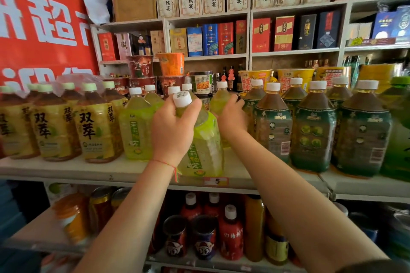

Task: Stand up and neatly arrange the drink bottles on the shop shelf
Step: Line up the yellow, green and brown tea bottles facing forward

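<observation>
My left hand (172,131) grips the neck of a large lime-green tea bottle (205,146) with a white cap, which leans toward me at the front of the white shelf (88,170). My right hand (231,117) reaches behind it and holds the side of another lime-green bottle (219,99) further back. Upright lime-green bottles (137,126) stand just left of my hands. Yellow-labelled tea bottles (93,126) fill the shelf's left part. Dark green-labelled bottles (312,128) stand in rows on the right.
Instant noodle cups (170,63) are stacked behind the bottles. Boxed liquor (210,39) lines the wall shelves above. A lower shelf holds red bottles and cans (230,235). A red banner (42,22) hangs at left. A price tag (216,181) marks the shelf edge.
</observation>
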